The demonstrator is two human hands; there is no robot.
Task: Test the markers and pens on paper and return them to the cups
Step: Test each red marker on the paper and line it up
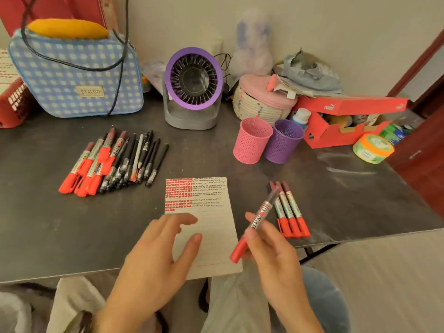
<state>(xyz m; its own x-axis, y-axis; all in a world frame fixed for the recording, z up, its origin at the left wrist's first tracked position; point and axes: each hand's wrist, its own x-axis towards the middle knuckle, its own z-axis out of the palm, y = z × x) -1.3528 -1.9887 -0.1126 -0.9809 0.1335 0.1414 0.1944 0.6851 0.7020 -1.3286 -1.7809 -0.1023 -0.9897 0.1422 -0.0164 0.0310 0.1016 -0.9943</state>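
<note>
We see the right hand (271,255) with its grip closed round a silver-barrelled marker with a red cap (254,224), fingers and thumb pinching the barrel near the middle. The marker is held up off the dark grey counter (48,224), tilted, its red end pointing down and left over the right edge of the lined sheet of white paper (211,236), its dark end up and to the right.

The left hand (158,255) has its grip apart, fingers spread and relaxed, holding nothing. It lies over the lower left part of the paper; we cannot quite tell whether the fingertips touch the sheet or hover just above it. The top of the paper carries rows of red blots on the left and dark scribbles on the right.

Just to the right of the paper, three more red-capped markers (289,210) lie side by side on the counter, touching one another. Well to the left, a loose pile of red-capped markers and black pens (113,162) lies fanned out.

Toward the back right stand a pink perforated cup (252,140) and a purple perforated cup (283,141), upright and touching. Behind them are a red cardboard shoebox (348,121), a woven basket with a pink lid (262,102), a grey desk fan with a purple ring (192,87) and a blue checked fabric bag (74,73).
</note>
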